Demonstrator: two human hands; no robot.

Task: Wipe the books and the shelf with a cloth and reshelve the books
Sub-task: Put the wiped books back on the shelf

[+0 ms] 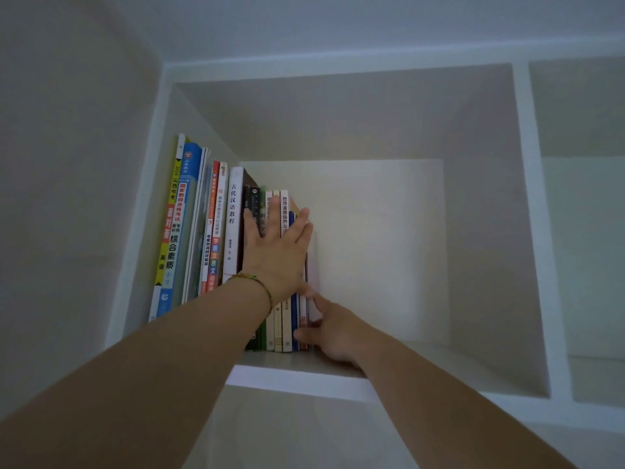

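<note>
A row of books (216, 231) stands upright at the left end of a white shelf (304, 374), with the right part of the compartment bare. The left hand (277, 252) lies flat against the spines of the shorter books, fingers straight and spread, its grip open. The right hand (333, 328) rests at the right end of the row, low near the shelf board; its fingers touch the last thin books, loosely extended rather than curled around them. A braided bracelet (262, 286) circles the left wrist.

I see a home or study room: white built-in shelf (304, 380) cubbies, schoolbooks (203, 231) upright in one.
</note>
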